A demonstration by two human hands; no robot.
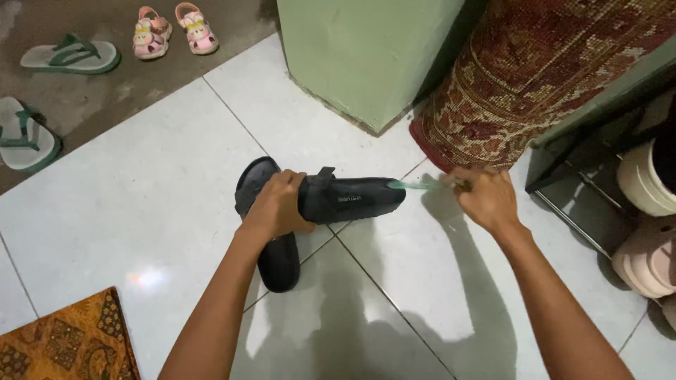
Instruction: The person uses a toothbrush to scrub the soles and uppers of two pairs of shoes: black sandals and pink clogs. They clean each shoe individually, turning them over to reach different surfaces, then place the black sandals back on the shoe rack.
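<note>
1. The left hand is clamped around the middle of a black slide sandal, fingers curled over its strap and upper edge, thumb side toward the person. The sandal is held on its side above the floor, its toe end pointing away from the left hand toward the right hand.
2. The right hand is closed in a loose fist around the handle of a small green brush, blurred in the frame, so its exact kind is hard to tell. Its tip reaches the sandal's toe end, touching or just short of it.
3. A second black sandal lies flat on the white tiled floor, directly below the left hand and partly hidden by it.
4. Both forearms stretch forward from the bottom edge. The left wrist is bent slightly inward; the right wrist is straight, knuckles up.
5. Beyond the right hand stands a rolled red patterned carpet leaning by a green pillar. To that hand's outer side is a shoe rack with pale clogs.
6. Far beyond the left hand lie green flip-flops and pink children's sandals; near the left elbow is a patterned mat.
</note>
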